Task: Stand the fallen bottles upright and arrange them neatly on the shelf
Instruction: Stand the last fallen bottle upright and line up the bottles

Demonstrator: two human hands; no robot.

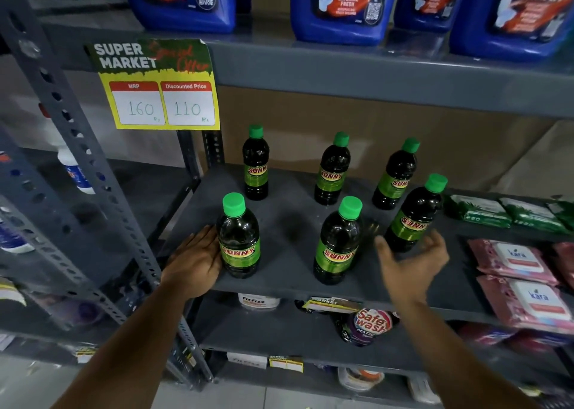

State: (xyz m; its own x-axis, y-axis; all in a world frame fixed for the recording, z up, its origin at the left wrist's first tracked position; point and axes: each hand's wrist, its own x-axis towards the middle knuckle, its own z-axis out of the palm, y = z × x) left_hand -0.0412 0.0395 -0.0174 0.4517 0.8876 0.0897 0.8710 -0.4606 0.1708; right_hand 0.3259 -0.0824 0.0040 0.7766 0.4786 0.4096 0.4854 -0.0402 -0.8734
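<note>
Several dark SUNNY bottles with green caps stand upright on the grey shelf [289, 222], in a back row and a front row. My left hand [195, 259] lies flat with its fingers against the left side of the front-left bottle [238, 238]. The front-middle bottle [338, 244] stands free between my hands. My right hand [413, 262] is open, palm turned inward, just below and in front of the front-right bottle [414, 216], holding nothing. Behind stand the back-left bottle [256, 166], the back-middle bottle [332, 169] and the back-right bottle [396, 175].
A yellow price sign [158, 89] hangs from the shelf above, which carries big blue cleaner jugs [341, 5]. Green packs [478, 211] and pink wipe packs [515, 262] fill the shelf's right end. A slotted steel upright [77, 166] stands at left. A Safewash pouch [369, 323] lies on the lower shelf.
</note>
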